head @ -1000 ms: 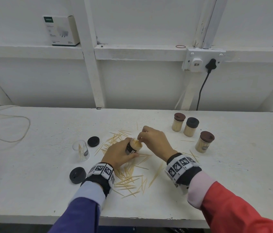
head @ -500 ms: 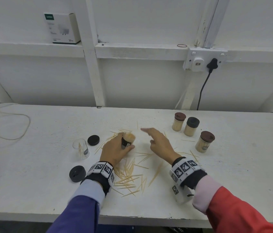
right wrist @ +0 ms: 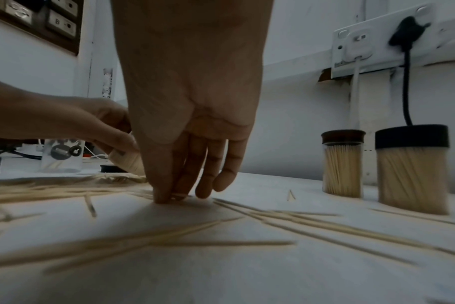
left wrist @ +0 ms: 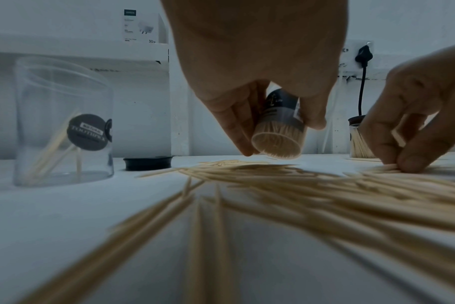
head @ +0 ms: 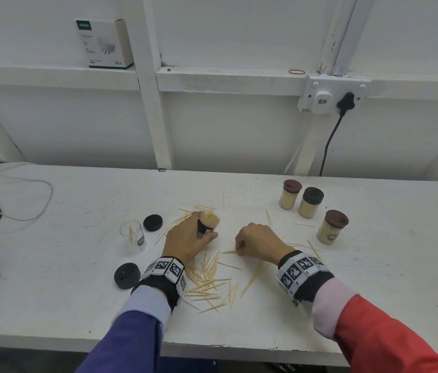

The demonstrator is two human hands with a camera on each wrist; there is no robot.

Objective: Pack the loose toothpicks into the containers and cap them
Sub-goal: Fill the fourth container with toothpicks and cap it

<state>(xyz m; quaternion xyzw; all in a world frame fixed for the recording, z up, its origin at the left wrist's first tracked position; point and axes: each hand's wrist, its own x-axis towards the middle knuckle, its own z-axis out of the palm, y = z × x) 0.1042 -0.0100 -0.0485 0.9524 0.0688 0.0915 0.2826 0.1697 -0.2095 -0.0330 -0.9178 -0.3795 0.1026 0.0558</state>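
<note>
Left hand (head: 188, 239) grips a small clear plastic jar packed full of toothpicks (head: 207, 224), dark label on its side, no cap; jar is tilted, open mouth pointing away from the person, base just off the white desk (head: 374, 305) near its middle. Right hand (head: 259, 242) is fingers-down on the desk just right of it, thumb and forefinger closed narrow on a loose wooden toothpick (head: 228, 252); fingertips (right wrist: 164, 197) touch the surface. Scattered pile of loose toothpicks (head: 207, 281) lies between the wrists, running toward the front edge, with a few strays further back and right. Second clear jar (head: 133, 236) stands upright left of the left hand, only a few picks inside, uncapped. Flat black round cap (head: 153, 222) just behind it; thicker black cap (head: 127, 275) nearer the front edge, beside the left wrist. Three filled, capped jars toward the back right: brown-capped (head: 290, 194), black-capped (head: 310, 202), brown-capped (head: 332, 230). White cable (head: 24, 200) loops at the left edge.
</note>
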